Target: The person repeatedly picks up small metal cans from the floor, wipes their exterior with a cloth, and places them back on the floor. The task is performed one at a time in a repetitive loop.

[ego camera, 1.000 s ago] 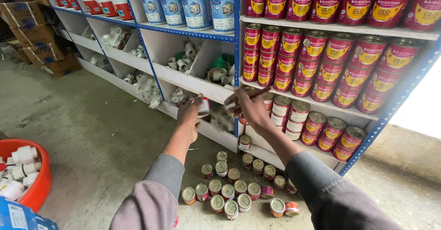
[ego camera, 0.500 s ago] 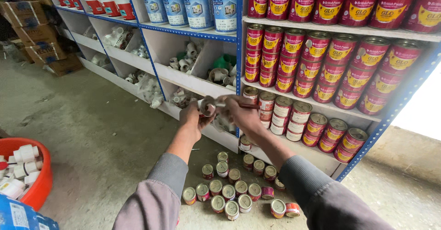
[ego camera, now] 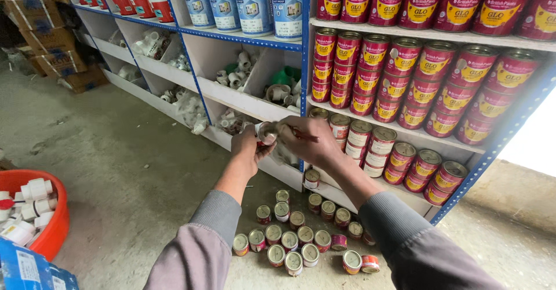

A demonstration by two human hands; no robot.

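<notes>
Fingers (ego camera: pixel 250 145) of the left hand (ego camera: pixel 243 148) curl closed around a small round metal tin with a silver lid (ego camera: pixel 267 132), held at frame centre before the white shelf (ego camera: pixel 243 100). The right hand (ego camera: pixel 307 142) meets it, fingers pinching its rim. More small tins (ego camera: pixel 292 241) stand clustered on the concrete floor (ego camera: pixel 116 162) below.

A small round tin (ego camera: pixel 267 132) with a shiny silver lid and a red and white side sits near the middle of the picture, tipped so its lid faces us, held up between the left hand (ego camera: pixel 246 146) and the right hand (ego camera: pixel 306 141).
</notes>
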